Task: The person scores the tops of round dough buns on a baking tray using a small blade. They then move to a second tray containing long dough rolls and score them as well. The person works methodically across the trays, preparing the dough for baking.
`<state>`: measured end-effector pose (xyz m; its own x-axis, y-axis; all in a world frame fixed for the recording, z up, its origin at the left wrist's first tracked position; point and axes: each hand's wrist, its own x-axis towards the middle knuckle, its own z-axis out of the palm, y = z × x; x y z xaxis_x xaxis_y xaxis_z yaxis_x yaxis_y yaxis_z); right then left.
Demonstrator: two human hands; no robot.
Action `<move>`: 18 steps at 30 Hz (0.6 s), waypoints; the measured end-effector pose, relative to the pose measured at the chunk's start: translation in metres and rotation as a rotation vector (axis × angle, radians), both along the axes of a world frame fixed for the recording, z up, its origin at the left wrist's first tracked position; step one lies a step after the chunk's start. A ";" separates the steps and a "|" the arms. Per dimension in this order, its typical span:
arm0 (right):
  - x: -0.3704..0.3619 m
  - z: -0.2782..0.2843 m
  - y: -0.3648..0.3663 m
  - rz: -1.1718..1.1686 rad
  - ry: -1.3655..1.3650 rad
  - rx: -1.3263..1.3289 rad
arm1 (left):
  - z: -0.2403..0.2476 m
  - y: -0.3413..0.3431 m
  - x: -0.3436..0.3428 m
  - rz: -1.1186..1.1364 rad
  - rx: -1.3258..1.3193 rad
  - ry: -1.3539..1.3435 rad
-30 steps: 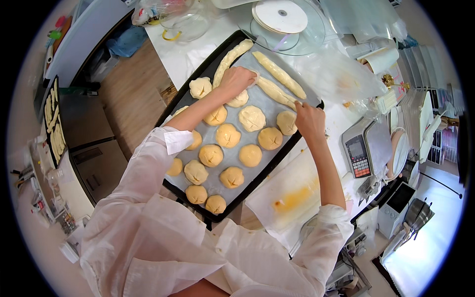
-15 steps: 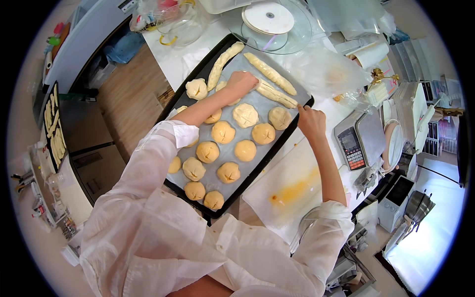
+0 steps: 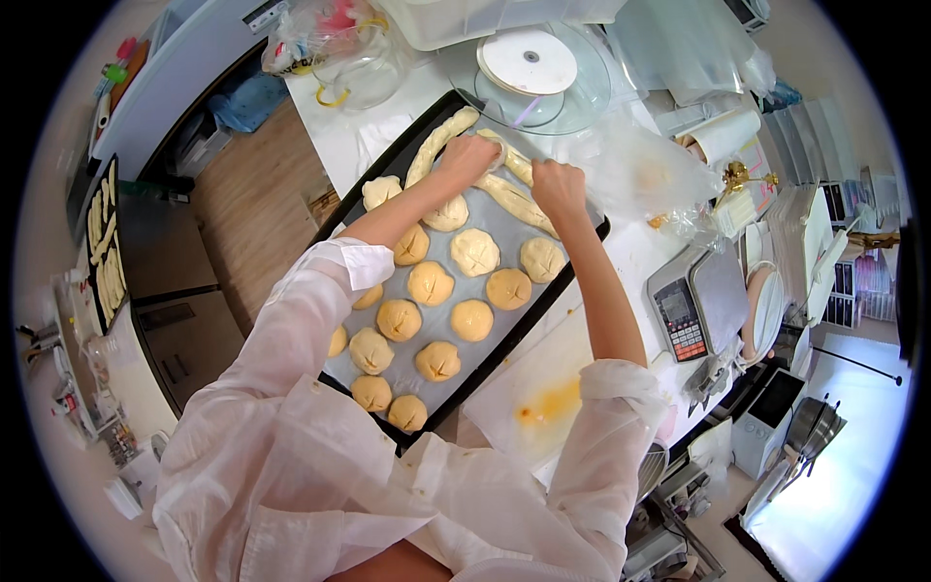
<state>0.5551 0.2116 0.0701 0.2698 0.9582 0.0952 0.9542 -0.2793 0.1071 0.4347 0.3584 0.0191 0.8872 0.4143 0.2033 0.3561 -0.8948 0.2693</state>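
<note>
A black baking tray (image 3: 504,361) lined with grey paper carries several scored dough balls (image 3: 431,283) and long dough strips. Both my hands are at its far part. My left hand (image 3: 469,159) is closed near the left end of the far dough strip (image 3: 519,167), its fingertips partly hidden. My right hand (image 3: 560,188) is closed over the right end of that same strip, covering it. Just nearer lies a second dough strip (image 3: 519,202), slanting down to the right below my right hand. Another dough strip (image 3: 438,141) rests along the tray's far left edge.
A glass turntable (image 3: 587,97) with a white ribbon reel (image 3: 529,60) stands beyond the tray. To the right are a plastic bag (image 3: 630,155), a kitchen scale (image 3: 693,301) and a yellow-stained white sheet (image 3: 548,403). A glass jug (image 3: 369,73) sits at the far left.
My right hand has left the right end of the nearer strip and moved left and away from me to the far strip. My left hand has shifted slightly. The view has tilted a little.
</note>
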 end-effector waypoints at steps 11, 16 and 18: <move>0.022 0.000 -0.051 -0.037 -0.035 -0.049 | -0.019 0.012 0.012 0.028 0.148 0.104; 0.008 -0.001 -0.048 -0.010 -0.003 0.018 | -0.009 0.002 0.004 -0.002 0.085 0.016; 0.000 -0.004 -0.035 0.027 -0.027 0.001 | -0.004 -0.003 0.002 -0.033 0.054 -0.043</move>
